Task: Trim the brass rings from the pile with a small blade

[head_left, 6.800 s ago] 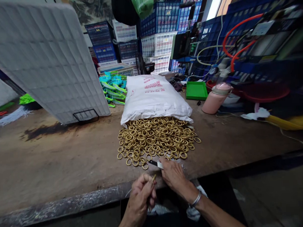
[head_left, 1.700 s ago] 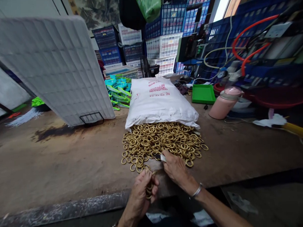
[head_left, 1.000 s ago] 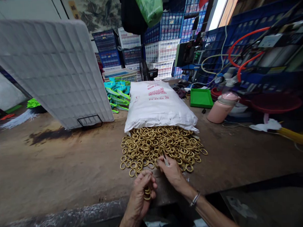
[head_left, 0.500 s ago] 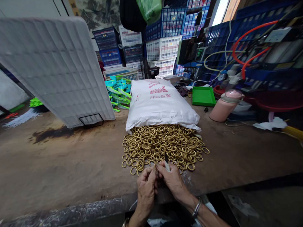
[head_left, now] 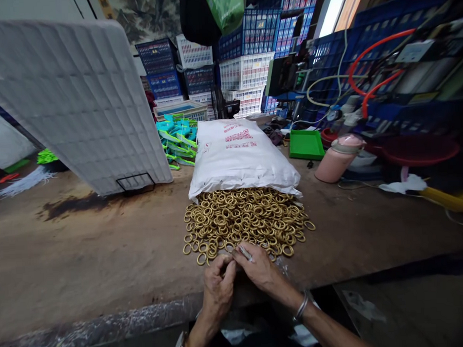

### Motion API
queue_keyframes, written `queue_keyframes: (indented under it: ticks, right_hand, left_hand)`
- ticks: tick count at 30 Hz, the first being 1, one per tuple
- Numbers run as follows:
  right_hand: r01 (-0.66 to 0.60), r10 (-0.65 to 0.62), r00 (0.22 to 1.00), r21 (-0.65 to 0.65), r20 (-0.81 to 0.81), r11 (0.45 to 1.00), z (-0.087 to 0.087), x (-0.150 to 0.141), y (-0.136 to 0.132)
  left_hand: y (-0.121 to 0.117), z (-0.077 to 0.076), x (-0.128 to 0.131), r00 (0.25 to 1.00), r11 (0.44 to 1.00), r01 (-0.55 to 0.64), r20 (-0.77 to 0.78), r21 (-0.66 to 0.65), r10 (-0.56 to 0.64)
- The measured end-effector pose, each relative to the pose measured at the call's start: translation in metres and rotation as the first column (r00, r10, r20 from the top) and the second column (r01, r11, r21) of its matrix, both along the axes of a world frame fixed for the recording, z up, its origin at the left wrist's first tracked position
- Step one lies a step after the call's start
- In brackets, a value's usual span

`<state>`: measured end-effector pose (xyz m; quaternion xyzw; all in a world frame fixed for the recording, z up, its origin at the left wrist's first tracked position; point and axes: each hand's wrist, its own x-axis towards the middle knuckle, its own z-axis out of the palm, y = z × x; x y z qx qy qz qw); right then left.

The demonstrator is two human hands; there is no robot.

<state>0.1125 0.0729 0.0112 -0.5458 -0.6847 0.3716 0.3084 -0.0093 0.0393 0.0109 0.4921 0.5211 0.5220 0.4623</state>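
Low in the view, my left hand [head_left: 218, 285] pinches a gold ring, mostly covered by the fingertips. My right hand [head_left: 259, 268] meets it there, fingers closed around a small knife [head_left: 245, 253] with a pale grey body. Just beyond both hands spreads a heap of gold rings [head_left: 244, 218], several lying loose along its near edge. Behind the heap, a full white sack [head_left: 239, 165] with red print lies on the table, and the rings reach up to its near edge.
A large white ribbed panel [head_left: 81, 108] stands at the left. Turquoise and green plastic pieces [head_left: 179, 137] lie beside the sack. To the right are a green tray [head_left: 306, 144], a pink bottle [head_left: 335, 159] and a red basin [head_left: 418, 149]. Stacked crates [head_left: 246, 71] fill the back.
The knife's dark tip, which stuck up above my right hand, no longer shows; the knife now lies more slanted in the fingers. The camera view has shifted slightly. Both hands stay together.
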Motion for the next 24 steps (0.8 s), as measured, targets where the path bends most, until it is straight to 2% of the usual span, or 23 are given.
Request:
queue_keyframes:
  ticks: [2, 4, 6, 10, 15, 17, 21, 24]
  right_hand:
    - [0.025, -0.025, 1.0, -0.012, -0.011, 1.0, -0.004, -0.001, 0.0]
    - [0.044, -0.044, 0.999, -0.029, -0.028, 0.999, -0.008, -0.002, -0.001]
    - [0.049, -0.051, 0.997, -0.044, -0.055, 0.998, -0.01, -0.002, -0.002]
    - [0.041, -0.05, 0.992, -0.085, -0.113, 0.996, -0.007, -0.002, -0.004]
    - [0.02, -0.048, 0.981, -0.146, -0.189, 0.989, 0.001, 0.001, -0.006]
    - [0.04, -0.063, 0.98, -0.126, -0.187, 0.991, 0.001, 0.003, -0.007]
    - [0.104, -0.105, 0.99, -0.015, -0.093, 0.994, -0.004, 0.007, -0.008]
    - [0.103, -0.103, 0.995, 0.017, -0.01, 0.995, -0.01, 0.012, -0.01]
  left_hand:
    - [-0.001, 0.0, 0.001, 0.998, 0.991, 0.031, 0.055, -0.129, -0.024]
    - [-0.002, -0.003, 0.002, 0.991, 0.95, 0.085, 0.12, -0.301, -0.05]
    - [-0.003, -0.006, 0.003, 0.977, 0.908, 0.144, 0.203, -0.392, -0.067]
    - [-0.004, -0.007, 0.004, 0.922, 0.901, 0.243, 0.375, -0.359, -0.099]
    - [-0.005, -0.004, 0.006, 0.902, 0.905, 0.247, 0.423, -0.347, -0.084]
    - [-0.006, -0.005, 0.008, 0.904, 0.909, 0.247, 0.417, -0.335, -0.092]
    - [-0.009, -0.008, 0.011, 0.916, 0.908, 0.245, 0.387, -0.341, -0.102]
    - [-0.011, -0.007, 0.013, 0.911, 0.906, 0.238, 0.405, -0.35, -0.083]
